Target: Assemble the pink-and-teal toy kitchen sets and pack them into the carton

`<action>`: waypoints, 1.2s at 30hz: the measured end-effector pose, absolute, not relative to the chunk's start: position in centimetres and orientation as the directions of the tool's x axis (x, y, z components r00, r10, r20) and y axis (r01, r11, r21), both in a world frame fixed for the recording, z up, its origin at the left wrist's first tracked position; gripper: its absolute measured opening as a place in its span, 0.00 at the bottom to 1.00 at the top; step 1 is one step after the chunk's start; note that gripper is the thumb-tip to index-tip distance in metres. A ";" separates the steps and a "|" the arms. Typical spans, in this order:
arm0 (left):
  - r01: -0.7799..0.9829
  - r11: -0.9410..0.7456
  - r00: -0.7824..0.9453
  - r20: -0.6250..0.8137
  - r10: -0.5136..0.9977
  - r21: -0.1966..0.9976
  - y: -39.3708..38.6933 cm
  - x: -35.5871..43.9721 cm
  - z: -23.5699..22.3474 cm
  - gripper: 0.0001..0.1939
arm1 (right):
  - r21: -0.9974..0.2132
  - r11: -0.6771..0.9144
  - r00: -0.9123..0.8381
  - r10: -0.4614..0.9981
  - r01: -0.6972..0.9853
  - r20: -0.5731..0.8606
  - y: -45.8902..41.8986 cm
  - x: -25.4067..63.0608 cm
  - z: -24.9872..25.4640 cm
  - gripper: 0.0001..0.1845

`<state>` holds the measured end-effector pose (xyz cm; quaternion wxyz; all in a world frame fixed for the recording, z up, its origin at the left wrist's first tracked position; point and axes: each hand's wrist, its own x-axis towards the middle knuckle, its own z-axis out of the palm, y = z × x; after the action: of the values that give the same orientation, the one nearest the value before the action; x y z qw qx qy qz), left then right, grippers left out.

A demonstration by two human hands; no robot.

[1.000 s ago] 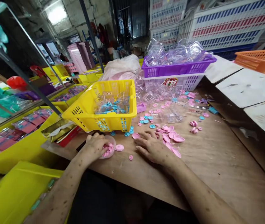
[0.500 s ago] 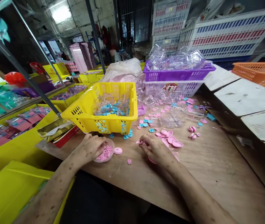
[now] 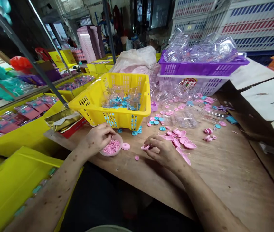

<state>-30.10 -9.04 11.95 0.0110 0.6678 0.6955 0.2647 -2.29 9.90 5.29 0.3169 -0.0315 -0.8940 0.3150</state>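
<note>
My left hand is over the near-left rim of a small round tub of tiny pink plastic pins. Its fingers are curled together; whatever is between the tips is too small to make out. Between the thumb and fingers of my right hand is a small pink plastic piece, held just above the table. A pink oval disc lies against the tub, and a small pink wheel sits between my hands. Beyond my right hand is a loose heap of pink oval spoon-like pieces.
A yellow basket with blue parts and clear packaging stands behind the tub. Blue discs and clear plastic shells are scattered farther back. A purple basket full of clear shells rests on a white one. Yellow boxes flank my left.
The view has shifted, so the table things appear higher up. My left hand has lifted slightly from the pins towards the tub's rim. My right hand keeps its hold on the pink piece.
</note>
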 end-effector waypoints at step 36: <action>0.811 0.084 -0.278 0.254 0.926 0.579 -9.9 -29.1 10.3 0.11 | -0.519 0.809 -0.830 0.073 -0.275 0.553 8.6 -2.3 5.6 0.07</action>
<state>-29.15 -9.91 10.29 0.0891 0.5944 0.7309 0.3234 -2.30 8.64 5.61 0.2861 0.0558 -0.9070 0.3039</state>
